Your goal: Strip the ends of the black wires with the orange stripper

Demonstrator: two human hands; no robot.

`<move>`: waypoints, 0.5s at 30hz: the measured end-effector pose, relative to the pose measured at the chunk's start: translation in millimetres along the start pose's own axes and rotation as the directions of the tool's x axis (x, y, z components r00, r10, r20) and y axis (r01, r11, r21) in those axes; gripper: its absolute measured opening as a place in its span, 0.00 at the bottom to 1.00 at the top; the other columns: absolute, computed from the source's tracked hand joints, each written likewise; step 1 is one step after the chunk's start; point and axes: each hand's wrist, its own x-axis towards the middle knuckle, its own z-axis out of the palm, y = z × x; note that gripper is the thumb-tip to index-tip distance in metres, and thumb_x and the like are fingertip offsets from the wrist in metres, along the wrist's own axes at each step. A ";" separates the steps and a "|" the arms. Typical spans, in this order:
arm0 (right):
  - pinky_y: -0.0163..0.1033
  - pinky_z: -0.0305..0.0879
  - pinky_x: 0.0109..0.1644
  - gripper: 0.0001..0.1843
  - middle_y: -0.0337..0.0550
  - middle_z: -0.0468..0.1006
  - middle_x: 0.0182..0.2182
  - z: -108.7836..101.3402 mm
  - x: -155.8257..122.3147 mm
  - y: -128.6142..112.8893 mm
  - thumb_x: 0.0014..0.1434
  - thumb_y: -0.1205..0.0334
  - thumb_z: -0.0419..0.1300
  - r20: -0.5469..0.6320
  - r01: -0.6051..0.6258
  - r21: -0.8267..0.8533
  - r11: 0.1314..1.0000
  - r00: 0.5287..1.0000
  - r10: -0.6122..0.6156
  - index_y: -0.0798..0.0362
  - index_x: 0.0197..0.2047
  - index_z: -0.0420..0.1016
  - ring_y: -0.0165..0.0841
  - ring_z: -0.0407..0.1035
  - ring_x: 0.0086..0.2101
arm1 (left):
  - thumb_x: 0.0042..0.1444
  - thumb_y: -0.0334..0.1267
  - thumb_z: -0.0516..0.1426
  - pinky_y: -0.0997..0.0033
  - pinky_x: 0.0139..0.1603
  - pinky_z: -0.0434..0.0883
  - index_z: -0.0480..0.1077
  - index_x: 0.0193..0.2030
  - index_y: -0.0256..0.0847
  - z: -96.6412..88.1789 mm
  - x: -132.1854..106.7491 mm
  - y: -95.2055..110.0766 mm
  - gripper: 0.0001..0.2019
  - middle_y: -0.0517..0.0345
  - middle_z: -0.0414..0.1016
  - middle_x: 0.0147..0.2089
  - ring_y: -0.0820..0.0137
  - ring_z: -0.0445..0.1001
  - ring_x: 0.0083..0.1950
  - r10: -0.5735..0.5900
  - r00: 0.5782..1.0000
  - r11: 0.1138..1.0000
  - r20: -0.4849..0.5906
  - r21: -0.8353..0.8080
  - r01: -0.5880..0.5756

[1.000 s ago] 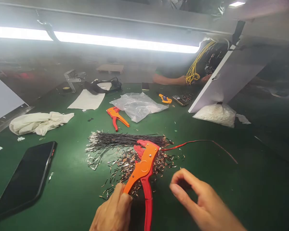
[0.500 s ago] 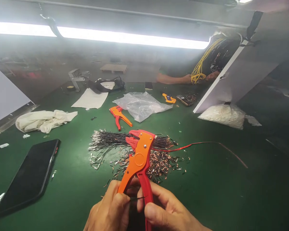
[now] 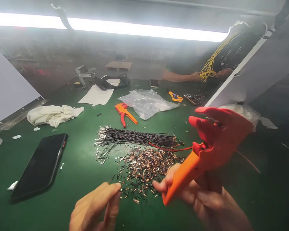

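My right hand (image 3: 204, 202) is closed round the handles of an orange and red wire stripper (image 3: 207, 147), held up off the table with its red jaws pointing up and left. My left hand (image 3: 96, 208) hovers low at the front, thumb and forefinger pinched together; what they hold, if anything, is too small to make out. Just beyond both hands lies a heap of stripped wire ends (image 3: 144, 166), and behind it a bundle of thin black wires (image 3: 135, 138) with one red wire (image 3: 173, 148) running right under the tool.
A black phone (image 3: 39, 166) lies at the left on the green table (image 3: 82, 179). Further back are a second orange stripper (image 3: 124, 112), a clear plastic bag (image 3: 146, 102), a white cloth (image 3: 53, 114) and paper (image 3: 96, 95). Another person's arms (image 3: 183, 76) handle yellow wires (image 3: 208, 69) across the table.
The stripper passed from between both hands into my right hand alone, which swung it up and to the right. My left hand let go and stayed low at the front.
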 end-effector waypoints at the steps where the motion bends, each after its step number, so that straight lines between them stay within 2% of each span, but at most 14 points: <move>1: 0.55 0.68 0.62 0.12 0.41 0.83 0.47 0.2 -0.5 2.7 0.61 0.62 0.63 0.010 -0.016 -0.024 1.000 1.000 0.016 0.44 0.47 0.81 0.44 0.77 0.51 | 0.60 0.26 0.59 0.78 0.30 0.78 0.73 0.45 0.41 2.0 0.1 3.3 0.08 0.61 0.81 0.31 0.74 0.79 0.25 -0.001 0.999 1.000 -0.038 0.029 0.002; 3: 0.57 0.72 0.56 0.18 0.44 0.80 0.47 1.5 -0.6 9.7 0.61 0.59 0.64 0.041 -0.037 -0.089 0.995 0.998 0.041 0.44 0.54 0.77 0.44 0.77 0.47 | 0.61 0.27 0.59 0.80 0.28 0.76 0.72 0.44 0.40 6.3 1.0 7.9 0.07 0.61 0.81 0.30 0.75 0.78 0.24 0.022 0.997 0.999 -0.071 0.032 -0.020; 5: 0.53 0.73 0.51 0.22 0.45 0.78 0.46 3.5 -0.4 16.9 0.61 0.57 0.65 0.054 -0.050 -0.155 0.987 0.997 0.059 0.41 0.58 0.72 0.42 0.75 0.45 | 0.64 0.28 0.56 0.82 0.25 0.73 0.72 0.45 0.40 10.4 2.4 9.5 0.06 0.61 0.80 0.29 0.76 0.77 0.23 0.021 0.997 1.000 -0.071 0.016 -0.020; 7: 0.52 0.70 0.52 0.28 0.45 0.75 0.47 6.0 -1.1 22.4 0.61 0.56 0.65 0.067 -0.067 -0.207 0.976 0.994 0.082 0.37 0.63 0.66 0.41 0.73 0.47 | 0.65 0.29 0.55 0.82 0.25 0.72 0.71 0.47 0.40 13.8 2.7 9.3 0.07 0.60 0.80 0.31 0.76 0.78 0.26 -0.009 0.998 1.000 -0.059 0.001 0.009; 9: 0.54 0.65 0.57 0.33 0.45 0.73 0.48 8.4 -2.9 25.3 0.58 0.53 0.67 0.069 -0.115 -0.233 0.966 0.988 0.135 0.38 0.65 0.63 0.43 0.69 0.49 | 0.67 0.31 0.54 0.81 0.29 0.74 0.70 0.51 0.40 16.1 1.9 8.7 0.08 0.59 0.81 0.35 0.76 0.80 0.29 -0.073 0.996 0.997 -0.052 -0.028 0.072; 12: 0.53 0.64 0.58 0.30 0.46 0.74 0.46 10.0 -5.4 26.8 0.55 0.50 0.68 0.064 -0.211 -0.266 0.941 0.970 0.236 0.41 0.60 0.70 0.44 0.69 0.49 | 0.67 0.33 0.54 0.81 0.31 0.74 0.69 0.49 0.41 16.5 1.4 8.3 0.06 0.61 0.79 0.32 0.77 0.79 0.27 -0.167 0.985 0.982 -0.033 -0.092 0.163; 15: 0.50 0.67 0.56 0.23 0.46 0.78 0.49 10.1 -5.8 29.1 0.57 0.52 0.68 0.082 -0.264 -0.216 0.940 0.955 0.286 0.39 0.56 0.74 0.43 0.72 0.49 | 0.65 0.30 0.56 0.82 0.25 0.70 0.69 0.45 0.42 14.3 3.3 8.0 0.05 0.66 0.75 0.28 0.79 0.72 0.21 -0.146 0.989 0.982 -0.013 -0.122 0.144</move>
